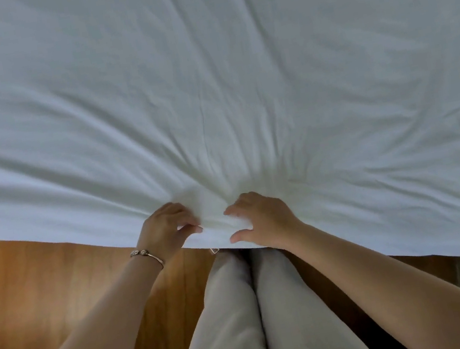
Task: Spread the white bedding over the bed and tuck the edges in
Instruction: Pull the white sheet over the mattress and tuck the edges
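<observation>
— Wooden floor [45, 299] below, white bedding [207, 86] covering the bed. Why bunch its near edge?

— We pinch it with left hand [167, 228] and right hand [261, 221], fingers curled, probably pulling it taut before tucking.

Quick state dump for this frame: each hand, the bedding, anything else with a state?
left hand: fingers curled, pinching the near edge of the bedding
right hand: fingers curled, gripping the same edge beside the left
white bedding: spread over the bed, wrinkled, bunched at the hands, near edge hanging loose, not tucked
bracelet: on the left wrist
</observation>
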A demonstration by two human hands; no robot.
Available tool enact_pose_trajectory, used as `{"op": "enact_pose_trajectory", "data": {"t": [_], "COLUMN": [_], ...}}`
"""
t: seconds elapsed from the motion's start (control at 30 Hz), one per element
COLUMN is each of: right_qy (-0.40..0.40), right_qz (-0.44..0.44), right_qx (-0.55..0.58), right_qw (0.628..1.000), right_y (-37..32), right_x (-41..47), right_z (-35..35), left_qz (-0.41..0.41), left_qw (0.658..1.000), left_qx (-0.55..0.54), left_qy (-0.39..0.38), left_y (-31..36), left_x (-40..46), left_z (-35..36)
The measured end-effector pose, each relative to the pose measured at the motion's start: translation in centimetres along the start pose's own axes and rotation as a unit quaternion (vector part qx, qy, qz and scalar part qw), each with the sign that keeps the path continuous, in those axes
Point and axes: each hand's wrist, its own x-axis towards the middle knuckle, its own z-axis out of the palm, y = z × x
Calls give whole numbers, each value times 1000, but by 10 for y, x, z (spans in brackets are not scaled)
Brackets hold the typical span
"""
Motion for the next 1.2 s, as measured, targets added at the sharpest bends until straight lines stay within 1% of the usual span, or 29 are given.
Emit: {"op": "enact_pose_trajectory", "data": {"t": [0.03, 0.1, 0.2, 0.27, 0.33, 0.4, 0.43, 0.5, 0.57, 0.63, 0.67, 0.73, 0.8, 0.9, 0.97, 1.03, 1.07, 1.1, 1.2], "right_qy": [-16, 2, 48, 58, 56, 20, 6, 26, 44, 52, 61, 101, 134, 104, 112, 135, 134, 116, 2], "right_qz": [-10, -12, 60, 92, 92, 94, 100, 129, 203, 254, 262, 250, 215, 195, 223, 272, 286, 288, 269], "right_qx": [-36, -63, -17, 10, 19, -5, -40, -76, -27, 37, 49, 43, 30, -51, -61, 23, 69, 96, 59], "right_qw": [999, 998, 997, 994, 994, 995, 994, 988, 978, 965, 962, 962, 967, 974, 966, 952, 946, 946, 961], "right_y": [-7, -20, -31, -34, -44, -57, -64, -73, -77, -77, -79, -89, -105, -125, -133, -133, -131, -131, -137], "right_x": [3, 8, 9, 6, 1, 2, 4, 12, 19, 20, 20, 22, 28, 46, 56, 56, 53, 49, 44], "right_z": [3, 12, 15, 16, 15, 19, 24, 31, 32, 33, 34, 39, 46, 63, 69, 68, 69, 69, 76], "left_qz": [-12, -44, -94, -101, -88, -64, -47, 23, 73, 75, 80, 97, 115, 128, 124, 85, 52, 33, 20], "left_qw": [1000, 999, 994, 991, 991, 993, 994, 996, 991, 991, 991, 989, 985, 983, 985, 990, 987, 981, 965], "left_qx": [-6, -23, -43, -52, -55, -42, -23, 46, 95, 107, 108, 114, 125, 132, 116, 87, 89, 93, 124], "left_qy": [4, 5, -29, -69, -86, -93, -93, -74, -57, -31, -17, -5, 1, -14, -20, -67, -122, -165, -232], "left_y": [1, 5, 11, 11, 10, 7, 7, 5, -9, -33, -46, -69, -85, -97, -98, -97, -97, -99, -104], "left_x": [-1, -2, -3, -6, -9, -8, -8, -11, -18, -25, -29, -29, -20, -10, -8, -8, -10, -13, -24], "left_z": [0, 0, -10, -19, -26, -26, -26, -23, -24, -32, -37, -49, -62, -74, -79, -85, -88, -89, -85]}}
